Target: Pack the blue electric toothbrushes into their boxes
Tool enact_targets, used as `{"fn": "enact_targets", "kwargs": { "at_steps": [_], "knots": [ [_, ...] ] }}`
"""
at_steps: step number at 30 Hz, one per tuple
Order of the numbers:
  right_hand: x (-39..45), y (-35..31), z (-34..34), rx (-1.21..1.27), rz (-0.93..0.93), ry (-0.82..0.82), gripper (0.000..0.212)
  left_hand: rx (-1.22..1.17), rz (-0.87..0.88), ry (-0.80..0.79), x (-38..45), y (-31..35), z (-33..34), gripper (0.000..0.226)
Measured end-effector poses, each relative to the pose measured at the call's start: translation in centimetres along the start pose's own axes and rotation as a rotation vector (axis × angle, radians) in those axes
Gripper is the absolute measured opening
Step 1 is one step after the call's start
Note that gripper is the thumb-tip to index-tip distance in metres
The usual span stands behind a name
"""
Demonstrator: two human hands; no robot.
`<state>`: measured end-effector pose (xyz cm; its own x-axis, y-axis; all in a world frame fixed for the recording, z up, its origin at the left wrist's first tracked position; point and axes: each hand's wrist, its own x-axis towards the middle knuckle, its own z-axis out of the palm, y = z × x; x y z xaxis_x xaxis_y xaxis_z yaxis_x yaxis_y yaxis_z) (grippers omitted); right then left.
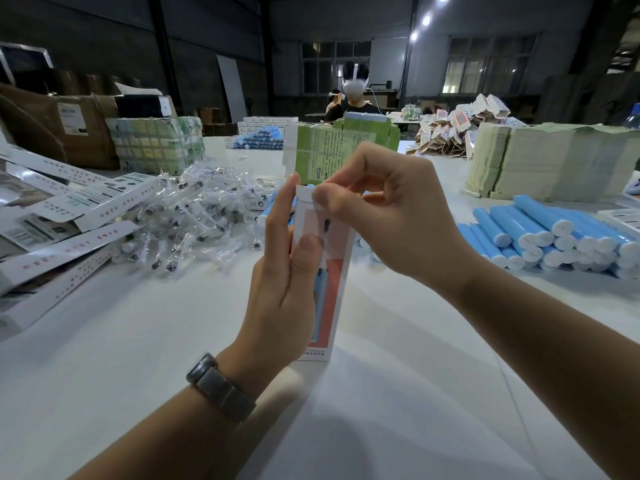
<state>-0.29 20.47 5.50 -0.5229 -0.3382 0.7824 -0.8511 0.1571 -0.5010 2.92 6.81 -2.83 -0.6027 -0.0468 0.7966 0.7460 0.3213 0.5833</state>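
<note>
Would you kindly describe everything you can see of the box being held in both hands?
The box is a slim, tall white carton, apparently cardboard, printed with a blue toothbrush on a coral panel. It stands upright, its bottom end at the white table. The left hand grips its side, thumb across the front; the right hand pinches the top flap.

The box [330, 271] I hold is white with a coral-pink panel and a blue toothbrush picture. Blue handles with white ends [554, 237] lie near my surface's [138, 341] right edge. The surface is white. My watch strap [221, 389] is grey.
</note>
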Motion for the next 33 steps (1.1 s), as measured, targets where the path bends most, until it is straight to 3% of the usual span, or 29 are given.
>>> {"fn": "enact_targets", "kwargs": {
  "at_steps": [16,25,33],
  "knots": [
    [0.5,0.6,-0.8,0.172,-0.015,-0.166,0.019,-0.099,-0.075,0.01,0.1,0.4,-0.5,0.043],
    [-0.6,1.4,0.0,0.169,-0.053,-0.082,0.009,-0.257,-0.097,0.013,0.4,0.9,-0.4,0.039],
    [-0.9,1.8,0.8,0.047,-0.016,0.057,0.005,-0.191,-0.086,0.046,0.5,0.4,-0.4,0.035]
  ]
}}
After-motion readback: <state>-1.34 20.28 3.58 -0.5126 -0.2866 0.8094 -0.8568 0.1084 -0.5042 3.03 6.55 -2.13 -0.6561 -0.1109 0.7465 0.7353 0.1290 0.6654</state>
